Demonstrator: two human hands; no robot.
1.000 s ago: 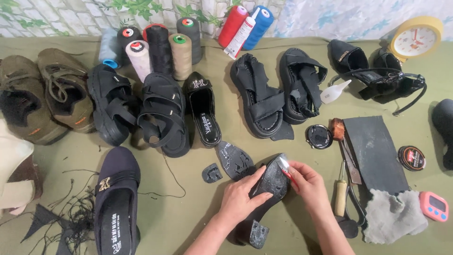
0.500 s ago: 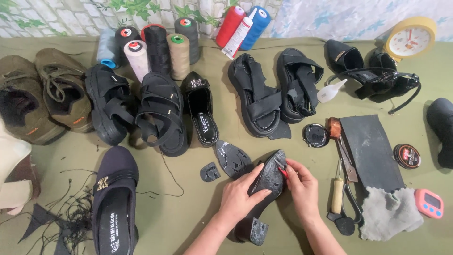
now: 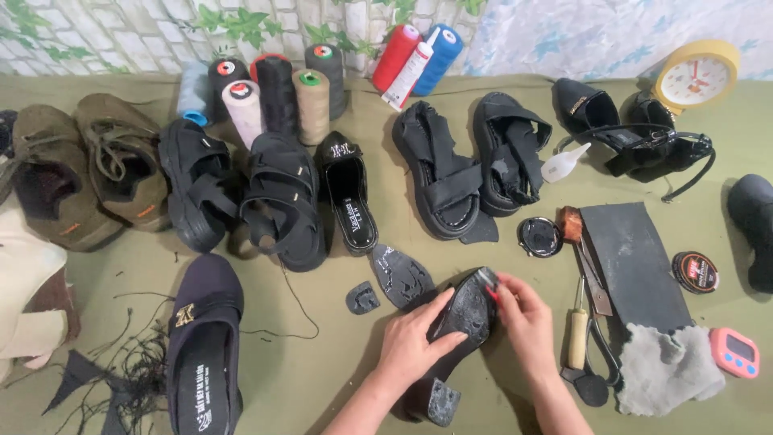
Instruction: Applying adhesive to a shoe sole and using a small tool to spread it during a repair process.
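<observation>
Between the earlier frames and this one, the black heeled shoe (image 3: 465,322) had been kept sole-up between both hands, with only a slight shift of the fingers noted. It was held low on the green cloth (image 3: 322,354), just in front of the person. Its long axis was seen to run from the block heel (image 3: 435,399), nearest the body, up and rightward to the toe. The left hand (image 3: 412,345) was laid flat along the left side of the sole, fingers grasping its edge. The right hand (image 3: 525,316) was pinched on the toe end, so the toe lay nearer that hand. A peeled sole piece (image 3: 400,275) and a small heel cap (image 3: 362,298) were left just beyond the left hand.
</observation>
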